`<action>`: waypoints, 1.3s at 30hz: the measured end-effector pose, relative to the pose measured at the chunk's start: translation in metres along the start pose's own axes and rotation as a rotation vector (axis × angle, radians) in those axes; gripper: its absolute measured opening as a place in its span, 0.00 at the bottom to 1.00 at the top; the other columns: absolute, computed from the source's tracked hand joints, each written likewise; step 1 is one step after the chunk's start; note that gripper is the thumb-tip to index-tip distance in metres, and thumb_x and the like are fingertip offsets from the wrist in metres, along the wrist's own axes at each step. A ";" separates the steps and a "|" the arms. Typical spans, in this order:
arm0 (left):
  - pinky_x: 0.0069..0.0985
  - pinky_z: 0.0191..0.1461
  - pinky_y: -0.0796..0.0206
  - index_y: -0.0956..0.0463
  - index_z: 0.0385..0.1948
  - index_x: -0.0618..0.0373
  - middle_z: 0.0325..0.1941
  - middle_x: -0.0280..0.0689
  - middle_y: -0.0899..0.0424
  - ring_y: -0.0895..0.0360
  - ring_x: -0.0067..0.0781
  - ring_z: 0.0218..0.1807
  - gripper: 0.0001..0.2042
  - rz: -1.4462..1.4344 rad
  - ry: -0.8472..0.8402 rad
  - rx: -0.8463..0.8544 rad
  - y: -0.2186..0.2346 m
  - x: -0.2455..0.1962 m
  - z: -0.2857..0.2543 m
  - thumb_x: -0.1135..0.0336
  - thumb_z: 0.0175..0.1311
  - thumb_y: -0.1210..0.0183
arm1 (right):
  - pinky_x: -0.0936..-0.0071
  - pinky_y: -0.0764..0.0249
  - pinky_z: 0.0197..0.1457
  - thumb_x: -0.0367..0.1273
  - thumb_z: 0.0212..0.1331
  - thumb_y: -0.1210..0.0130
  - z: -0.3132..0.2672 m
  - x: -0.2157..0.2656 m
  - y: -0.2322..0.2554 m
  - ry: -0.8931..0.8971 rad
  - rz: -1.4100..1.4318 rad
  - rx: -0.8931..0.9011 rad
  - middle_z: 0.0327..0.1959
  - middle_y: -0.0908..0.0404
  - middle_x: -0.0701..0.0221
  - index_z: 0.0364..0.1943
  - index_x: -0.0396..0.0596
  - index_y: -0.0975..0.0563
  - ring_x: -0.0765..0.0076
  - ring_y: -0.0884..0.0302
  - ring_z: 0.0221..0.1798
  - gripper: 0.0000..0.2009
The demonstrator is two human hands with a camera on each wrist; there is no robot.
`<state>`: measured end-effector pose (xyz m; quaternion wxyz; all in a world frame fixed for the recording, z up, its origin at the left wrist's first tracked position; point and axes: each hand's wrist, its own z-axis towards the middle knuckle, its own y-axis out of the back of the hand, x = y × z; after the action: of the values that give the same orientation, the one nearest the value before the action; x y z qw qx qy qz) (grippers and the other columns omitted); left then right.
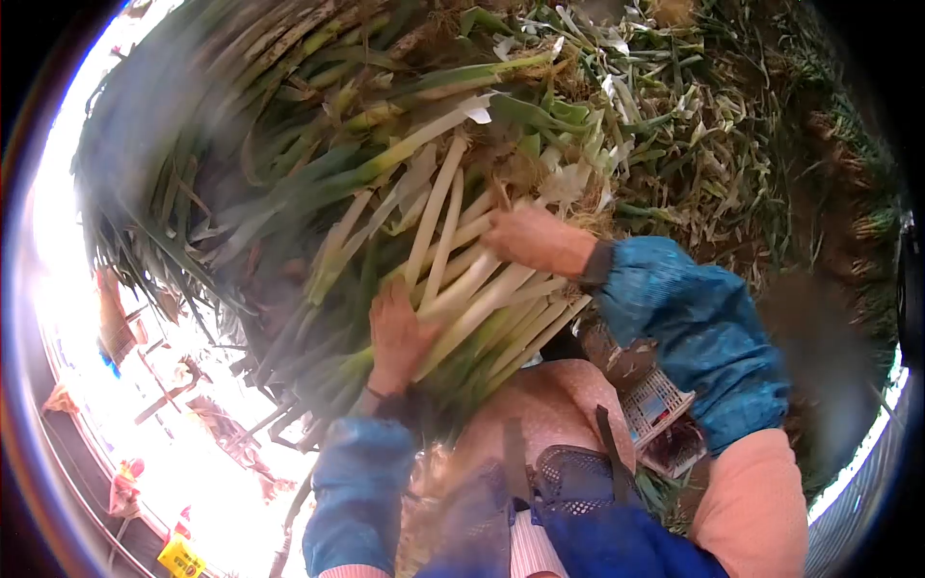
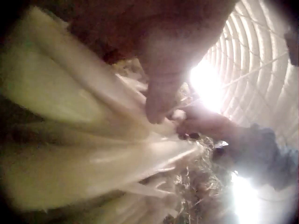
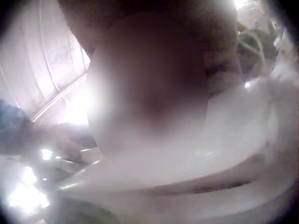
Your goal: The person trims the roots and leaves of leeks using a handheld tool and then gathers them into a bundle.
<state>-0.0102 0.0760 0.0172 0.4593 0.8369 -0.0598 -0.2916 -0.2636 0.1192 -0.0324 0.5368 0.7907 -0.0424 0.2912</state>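
Thick white leek stalks (image 1: 461,289) slant across the heap in front of the person, with green leaves toward the lower left. The left hand (image 1: 397,332) grips a leek partway along its length, its fingers lying across the stalk. Up at the root ends, the right hand (image 1: 540,239) holds the same bundle, its fingertips partly hidden. Pale stalks (image 2: 103,158) fan out below the left hand's fingers in the left wrist view. A whitish stalk (image 3: 224,140) runs under the right hand in the right wrist view, where much is blurred.
A large pile of leeks with long green leaves (image 1: 279,207) spreads to the left. Stripped leaves and trimmings (image 1: 713,173) cover the ground at upper right. Beside the person's lap stands a white plastic basket (image 1: 655,405). A ribbed, curved covering (image 2: 257,51) arches behind.
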 end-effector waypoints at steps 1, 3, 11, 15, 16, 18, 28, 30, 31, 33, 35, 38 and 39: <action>0.43 0.60 0.45 0.40 0.54 0.66 0.55 0.55 0.35 0.40 0.57 0.58 0.41 -0.025 -0.012 0.050 -0.005 0.011 0.008 0.47 0.39 0.36 | 0.64 0.26 0.32 0.28 0.49 0.48 0.000 -0.002 -0.004 -0.045 0.115 0.134 0.35 0.29 0.60 0.41 0.47 0.30 0.58 0.24 0.31 0.13; 0.45 0.53 0.41 0.39 0.52 0.66 0.51 0.55 0.33 0.35 0.57 0.52 0.43 -0.023 -0.118 -0.058 -0.036 0.041 0.010 0.44 0.36 0.34 | 0.65 0.27 0.30 0.27 0.49 0.48 -0.015 0.006 0.004 -0.097 0.078 0.115 0.35 0.29 0.61 0.39 0.46 0.30 0.59 0.24 0.30 0.11; 0.40 0.44 0.37 0.35 0.49 0.68 0.38 0.49 0.28 0.30 0.50 0.40 0.38 0.114 -0.133 -0.082 -0.044 0.010 -0.015 0.51 0.36 0.34 | 0.68 0.26 0.30 0.27 0.53 0.54 -0.080 -0.075 0.008 -0.545 -0.308 -0.082 0.31 0.25 0.65 0.39 0.49 0.28 0.62 0.25 0.30 0.09; 0.40 0.43 0.37 0.35 0.49 0.68 0.37 0.48 0.27 0.29 0.50 0.38 0.38 0.088 -0.177 -0.088 -0.048 0.012 -0.012 0.52 0.36 0.34 | 0.66 0.28 0.46 0.33 0.49 0.44 -0.080 -0.110 0.090 -0.641 -0.528 -0.256 0.49 0.29 0.58 0.55 0.46 0.35 0.56 0.28 0.49 0.26; 0.40 0.42 0.37 0.35 0.49 0.69 0.37 0.48 0.26 0.29 0.49 0.38 0.38 0.090 -0.172 -0.080 -0.046 0.010 -0.012 0.52 0.36 0.34 | 0.64 0.32 0.53 0.35 0.47 0.41 -0.055 -0.099 0.097 -0.417 -0.529 -0.393 0.53 0.33 0.56 0.59 0.46 0.38 0.54 0.32 0.56 0.32; 0.40 0.42 0.37 0.36 0.50 0.69 0.36 0.48 0.26 0.28 0.49 0.38 0.38 0.096 -0.161 -0.079 -0.043 0.010 -0.014 0.52 0.36 0.34 | 0.59 0.44 0.63 0.43 0.42 0.38 0.011 -0.069 0.095 -0.150 -0.475 -0.422 0.59 0.38 0.55 0.62 0.46 0.43 0.52 0.41 0.62 0.41; 0.43 0.45 0.38 0.38 0.53 0.68 0.43 0.50 0.29 0.30 0.51 0.44 0.39 0.143 -0.134 -0.067 -0.049 0.008 -0.018 0.49 0.40 0.37 | 0.50 0.39 0.57 0.43 0.39 0.36 0.163 0.060 -0.003 -0.171 0.009 -0.234 0.60 0.44 0.50 0.64 0.48 0.48 0.40 0.44 0.61 0.45; 0.41 0.45 0.36 0.40 0.53 0.68 0.43 0.51 0.30 0.30 0.51 0.44 0.39 0.218 -0.223 -0.119 -0.053 0.011 -0.023 0.50 0.41 0.37 | 0.53 0.34 0.51 0.38 0.40 0.37 0.141 0.049 -0.014 -0.090 -0.004 -0.275 0.53 0.34 0.50 0.60 0.44 0.42 0.42 0.36 0.56 0.39; 0.41 0.45 0.36 0.40 0.53 0.68 0.43 0.50 0.29 0.30 0.50 0.44 0.38 0.211 -0.194 -0.082 -0.053 0.009 -0.023 0.49 0.42 0.37 | 0.56 0.32 0.49 0.36 0.42 0.39 0.142 0.044 -0.012 -0.149 0.025 -0.133 0.52 0.32 0.52 0.58 0.43 0.39 0.46 0.35 0.55 0.35; 0.41 0.44 0.36 0.39 0.52 0.68 0.43 0.49 0.29 0.30 0.50 0.44 0.38 0.204 -0.131 -0.007 -0.051 0.005 -0.023 0.49 0.43 0.38 | 0.62 0.28 0.44 0.32 0.45 0.43 0.147 0.034 -0.008 -0.261 0.090 0.147 0.50 0.29 0.55 0.52 0.42 0.34 0.55 0.31 0.53 0.26; 0.42 0.43 0.36 0.37 0.51 0.67 0.42 0.49 0.29 0.29 0.50 0.42 0.36 0.203 -0.216 -0.047 -0.055 0.009 -0.022 0.48 0.44 0.38 | 0.62 0.27 0.38 0.32 0.47 0.45 0.130 0.035 -0.022 -0.054 0.024 -0.027 0.35 0.25 0.59 0.41 0.43 0.29 0.54 0.26 0.40 0.16; 0.42 0.41 0.35 0.36 0.49 0.66 0.41 0.49 0.27 0.28 0.49 0.41 0.34 0.198 -0.187 0.069 -0.053 0.001 -0.029 0.48 0.46 0.39 | 0.65 0.28 0.33 0.33 0.51 0.48 0.073 0.022 -0.040 0.043 0.023 -0.067 0.26 0.24 0.63 0.35 0.44 0.27 0.57 0.25 0.32 0.09; 0.43 0.41 0.34 0.35 0.49 0.66 0.41 0.49 0.27 0.27 0.49 0.41 0.33 0.200 -0.160 0.136 -0.051 -0.002 -0.031 0.48 0.46 0.39 | 0.66 0.28 0.32 0.33 0.53 0.49 0.045 0.006 -0.037 -0.008 0.050 -0.054 0.26 0.25 0.64 0.35 0.45 0.27 0.59 0.25 0.31 0.08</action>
<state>-0.0036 0.1281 -0.0103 0.4220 0.8301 -0.1990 -0.3053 -0.2258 0.0969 -0.0715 0.5503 0.7758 -0.0721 0.3001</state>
